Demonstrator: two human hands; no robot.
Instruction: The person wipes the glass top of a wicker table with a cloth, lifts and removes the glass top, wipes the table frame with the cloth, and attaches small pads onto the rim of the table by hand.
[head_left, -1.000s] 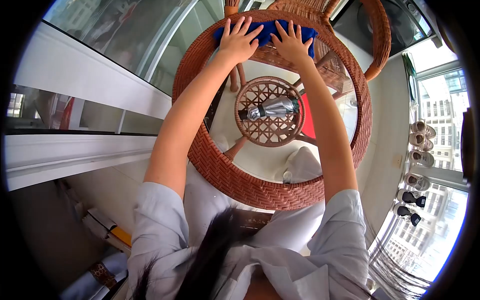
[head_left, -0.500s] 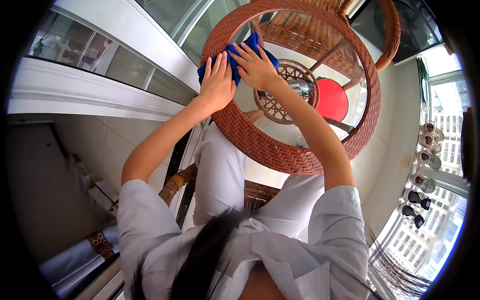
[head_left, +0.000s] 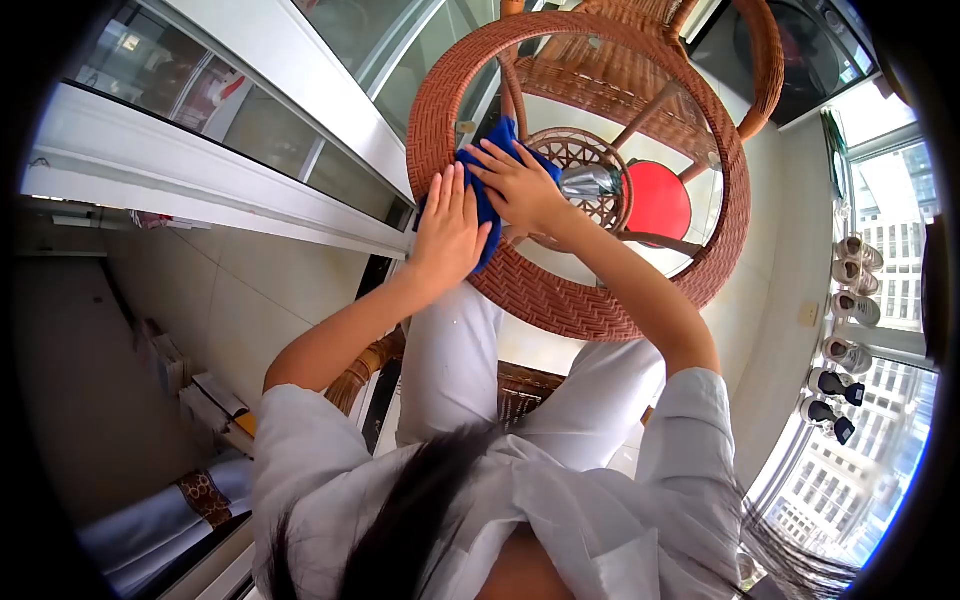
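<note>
A blue cloth (head_left: 490, 215) lies bunched on the left side of a round table, partly over its woven reddish-brown rim (head_left: 560, 307) and partly over the glass top. Flat on the cloth's left part rests my left hand (head_left: 448, 232), its fingers stretched forward. My right hand (head_left: 522, 192) lies beside it on the cloth, palm down, with its fingers extended and slightly spread. Both hands cover much of the cloth, whose edges show between and around them. Through the glass a lower round rattan shelf (head_left: 570, 142) is visible, with a shiny grey item (head_left: 590, 182) on it.
A wicker chair (head_left: 560, 75) stands beyond the table, and a red round seat (head_left: 657, 205) shows through the glass. White-framed sliding doors (head_left: 220, 190) run close along the left. Several shoes (head_left: 848, 355) line the window ledge at right. A dark front-loading machine (head_left: 785, 50) stands back right.
Both hands and the blue cloth have slid toward me along the table's left side. The cloth's bunched shape has shifted under the fingers. The whole view has also tilted slightly.
</note>
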